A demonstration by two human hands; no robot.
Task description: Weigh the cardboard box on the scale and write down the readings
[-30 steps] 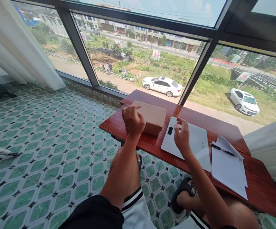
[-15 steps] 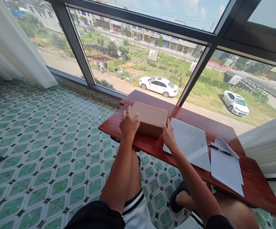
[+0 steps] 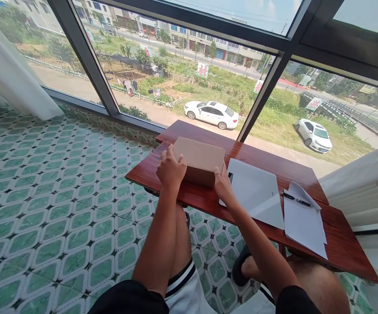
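Note:
A closed brown cardboard box [image 3: 199, 154] sits on the left part of the dark red wooden table [image 3: 195, 201]. My left hand [image 3: 171, 169] grips its left end, the thumb at the front corner and the fingers along the side. At the right end my right hand [image 3: 223, 183] holds the box, thumb against the front face and fingers round the far side, partly hidden. Just right of that hand lies a closed silver laptop [image 3: 256, 192].
White paper sheets [image 3: 304, 224] with one curled edge lie right of the laptop, a black pen [image 3: 296, 199] on top. Behind the table is a large window with a dark frame [image 3: 260, 98]. White curtains [image 3: 15, 65] hang at both sides, above a green tiled floor [image 3: 61, 196].
My right hand has closed in on the box's right end, its thumb now pressed on the front. The whole view has shifted slightly, so things appear farther left.

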